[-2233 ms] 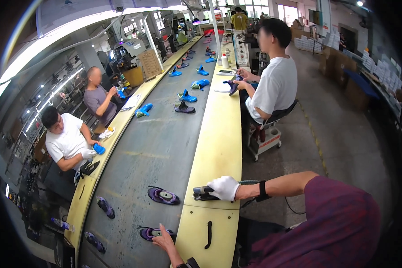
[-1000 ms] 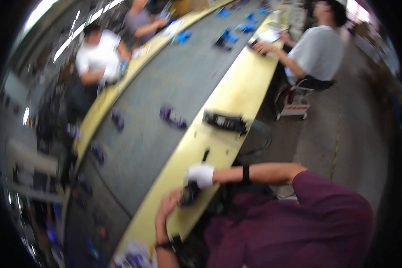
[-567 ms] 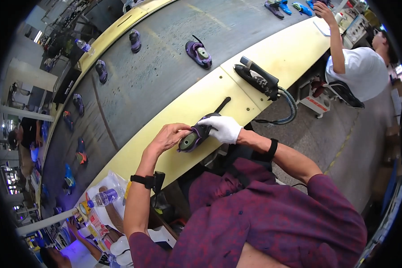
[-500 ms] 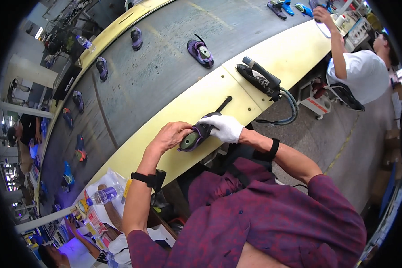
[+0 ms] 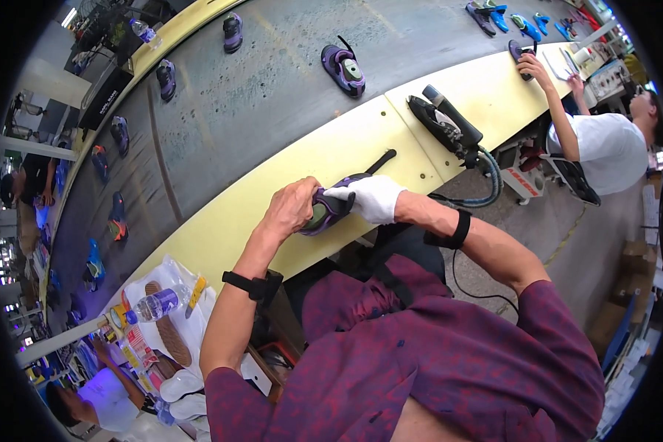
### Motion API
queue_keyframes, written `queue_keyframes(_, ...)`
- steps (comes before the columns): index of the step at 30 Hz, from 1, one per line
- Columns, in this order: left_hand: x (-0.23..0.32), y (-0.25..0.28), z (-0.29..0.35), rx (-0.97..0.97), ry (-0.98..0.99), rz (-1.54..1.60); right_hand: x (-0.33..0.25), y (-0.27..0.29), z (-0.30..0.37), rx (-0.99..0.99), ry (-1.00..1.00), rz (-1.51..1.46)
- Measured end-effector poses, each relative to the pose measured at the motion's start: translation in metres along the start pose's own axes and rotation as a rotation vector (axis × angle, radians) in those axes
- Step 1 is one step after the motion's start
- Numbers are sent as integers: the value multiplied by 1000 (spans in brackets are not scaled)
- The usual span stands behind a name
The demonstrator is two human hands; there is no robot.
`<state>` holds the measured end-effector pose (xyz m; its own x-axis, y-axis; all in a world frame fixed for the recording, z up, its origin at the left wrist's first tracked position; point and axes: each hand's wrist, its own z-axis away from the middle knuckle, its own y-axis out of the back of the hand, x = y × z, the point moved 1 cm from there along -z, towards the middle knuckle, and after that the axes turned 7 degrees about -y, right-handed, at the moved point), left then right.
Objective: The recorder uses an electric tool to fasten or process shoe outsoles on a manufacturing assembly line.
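Observation:
A purple and black shoe [image 5: 321, 225] with a green inside lies on the yellow bench edge in front of me, its black strap [image 5: 381, 161] stretched out toward the far right. My bare left hand [image 5: 292, 206] is closed on the shoe's near-left end, fingers curled over its rim. From the right, my right hand [image 5: 376, 199], in a white glove, grips the shoe's upper near the opening. The gloved fingertips are partly hidden against the shoe. Beyond my right hand, a black hand iron [image 5: 443, 121] with a thick hose rests on the bench.
Across the bench runs a grey conveyor belt [image 5: 272, 96] carrying several shoes, among them a purple one [image 5: 344, 71]. A water bottle [image 5: 158, 303] and shoe soles lie at the lower left. At the far right a co-worker in a white shirt [image 5: 604, 147] handles another shoe.
My left hand has moved up and curled further over the shoe, covering more of its green inside. The co-worker's hand at the right has lowered with a shoe to the bench.

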<state>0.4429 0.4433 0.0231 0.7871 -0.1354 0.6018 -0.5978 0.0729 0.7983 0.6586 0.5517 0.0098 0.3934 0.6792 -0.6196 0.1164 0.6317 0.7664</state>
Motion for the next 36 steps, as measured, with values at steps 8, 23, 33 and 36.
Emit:
queue_keyframes(8, 86, 0, 27, 447, 177, 3, 8, 7, -3, -103, -61, -91)
queue_keyframes(23, 111, -64, 74, 626, 222, 158, 19, 5, -15, -97, 63, -181)
queue_keyframes(33, 101, -70, 70, 453, 72, 18, 0, 10, -11, -26, 79, -37)
queue_keyframes(36, 97, -70, 68, 466, 20, 47, -25, 22, -12, -100, 3, 150)
